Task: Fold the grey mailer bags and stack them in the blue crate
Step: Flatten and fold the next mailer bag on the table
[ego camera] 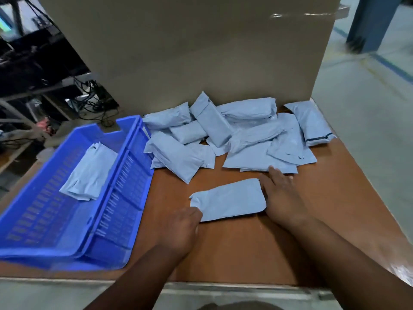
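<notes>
Both hands down on one mailer bag at the front of the table, mid-fold by the look of it.

Left hand [182, 229] has its fingers curled around the near-left corner of the mailer bag [230, 201]; right hand [280, 195] lies flat with straight fingers against the bag's right end, holding nothing. The bag sits on the brown table [245, 253], just in front of the loose pile of grey bags [223, 133], with the blue crate [125, 198] to the left already holding a small folded stack [89, 173]. I'd guess it's thin, floppy, slick plastic, super light and springy, so grab edges and corners and press the crease hard.
</notes>
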Tool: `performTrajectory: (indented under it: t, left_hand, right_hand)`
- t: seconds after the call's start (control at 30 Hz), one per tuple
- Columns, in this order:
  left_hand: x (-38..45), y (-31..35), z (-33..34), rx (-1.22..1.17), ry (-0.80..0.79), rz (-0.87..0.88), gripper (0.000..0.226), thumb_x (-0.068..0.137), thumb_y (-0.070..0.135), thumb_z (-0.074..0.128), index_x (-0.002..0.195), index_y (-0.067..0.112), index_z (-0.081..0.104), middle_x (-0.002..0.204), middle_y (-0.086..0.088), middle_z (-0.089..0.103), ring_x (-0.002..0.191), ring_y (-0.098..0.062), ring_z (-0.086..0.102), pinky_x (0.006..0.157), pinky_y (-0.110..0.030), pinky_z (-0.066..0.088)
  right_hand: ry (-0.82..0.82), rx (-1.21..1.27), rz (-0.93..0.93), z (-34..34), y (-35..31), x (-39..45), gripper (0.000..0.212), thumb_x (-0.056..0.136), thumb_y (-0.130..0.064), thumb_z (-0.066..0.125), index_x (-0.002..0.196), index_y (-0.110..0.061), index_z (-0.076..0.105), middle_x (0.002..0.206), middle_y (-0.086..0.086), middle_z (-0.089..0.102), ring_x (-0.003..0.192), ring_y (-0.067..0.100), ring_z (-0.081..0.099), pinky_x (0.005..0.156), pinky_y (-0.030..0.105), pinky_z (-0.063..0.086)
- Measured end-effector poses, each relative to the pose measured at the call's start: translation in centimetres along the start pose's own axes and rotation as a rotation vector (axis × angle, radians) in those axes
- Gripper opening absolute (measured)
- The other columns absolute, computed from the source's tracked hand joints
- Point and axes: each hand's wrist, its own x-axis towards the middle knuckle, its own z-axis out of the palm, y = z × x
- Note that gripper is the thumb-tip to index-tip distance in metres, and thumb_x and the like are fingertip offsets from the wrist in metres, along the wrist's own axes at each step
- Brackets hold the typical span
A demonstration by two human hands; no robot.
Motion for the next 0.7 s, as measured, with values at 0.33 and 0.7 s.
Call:
performTrajectory:
  t: [0.33, 0.7]
  left_hand:
    - [-9.0, -5.3, 3.3, -0.220, 0.047, 0.095, 0.018, 0.087, 0.005, 0.061, 0.079, 0.021, 0.056, 0.084, 0.000, 0.058, 0.077, -0.026, 0.056, 0.068, -0.043, 0.047]
    - [-12.1, -4.7, 1.9, -0.384, 0.234, 0.180, 0.032, 0.098, 0.033, 0.061, 0.123, 0.014, 0.068, 0.128, -0.005, 0.066, 0.119, -0.026, 0.061, 0.098, -0.045, 0.050]
  right_hand:
    - [0.034, -0.043, 0.017, 2.7, -7.2, -7.5, 0.055, 0.093, -0.022, 0.063, 0.147, -0.024, 0.053, 0.162, 0.011, 0.039, 0.146, 0.037, 0.043, 0.123, 0.059, 0.026]
    - [0.196, -0.061, 0.224, 2.2, -10.4, -14.5, 0.042, 0.098, -0.010, 0.058, 0.140, -0.012, 0.061, 0.156, 0.020, 0.051, 0.137, 0.042, 0.053, 0.113, 0.053, 0.046]
